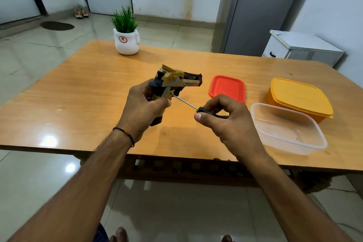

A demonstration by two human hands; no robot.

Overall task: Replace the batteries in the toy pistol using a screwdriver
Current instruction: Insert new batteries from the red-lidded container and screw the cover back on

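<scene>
From the head camera, the left hand (141, 108) grips the pistol (172, 80) by its handle, holding it above the table (88, 84) with the barrel pointing right. The right hand (225, 120) pinches the screwdriver (183, 101) by its dark handle, fingers curled round it. The shaft slants up-left, and its tip meets the pistol's side just above the grip; it is seemingly in a screw, though that is too small to tell. To the right lie a red lid (226, 87), a yellow box (298, 98) and a clear tub (288, 129). A plant (125, 31) stands at the far edge.
</scene>
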